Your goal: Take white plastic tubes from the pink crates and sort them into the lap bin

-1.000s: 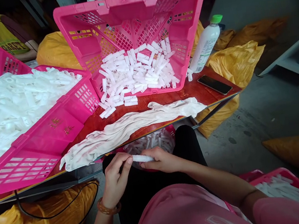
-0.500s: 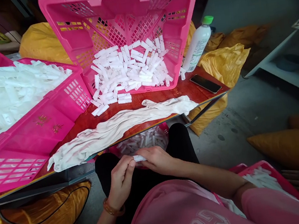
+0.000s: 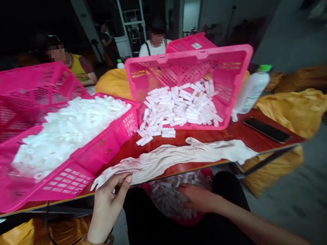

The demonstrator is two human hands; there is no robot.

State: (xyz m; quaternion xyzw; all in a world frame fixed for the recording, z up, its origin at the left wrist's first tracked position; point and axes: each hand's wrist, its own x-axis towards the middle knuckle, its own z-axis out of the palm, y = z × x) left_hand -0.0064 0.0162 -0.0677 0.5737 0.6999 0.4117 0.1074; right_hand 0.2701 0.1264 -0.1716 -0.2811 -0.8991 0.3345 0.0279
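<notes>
My left hand (image 3: 109,201), a bangle on its wrist, is raised at the table's front edge. Its thumb and forefinger are pressed together in front of a crumpled white cloth (image 3: 157,163); what they hold, if anything, I cannot make out. My right hand (image 3: 200,196) reaches over the pink container (image 3: 208,175) between my knees, fingers apart. Short white tubes (image 3: 165,201) lie loosely in that container beneath it. More white tubes (image 3: 184,109) lie in a tipped pink basket (image 3: 236,77) and spill onto the table (image 3: 119,157).
A pink crate (image 3: 107,152) heaped with translucent white tubes (image 3: 73,129) stands at the left. A green-capped bottle (image 3: 252,89) and a phone (image 3: 267,129) are on the right side. Yellow sacks (image 3: 297,109) lie around. Other people sit beyond the table, one in a yellow top (image 3: 79,67).
The white tube both hands held before my lap is no longer visible. My hands have parted: the left rose toward the table edge, the right went over the container. The view has tilted up and left.
</notes>
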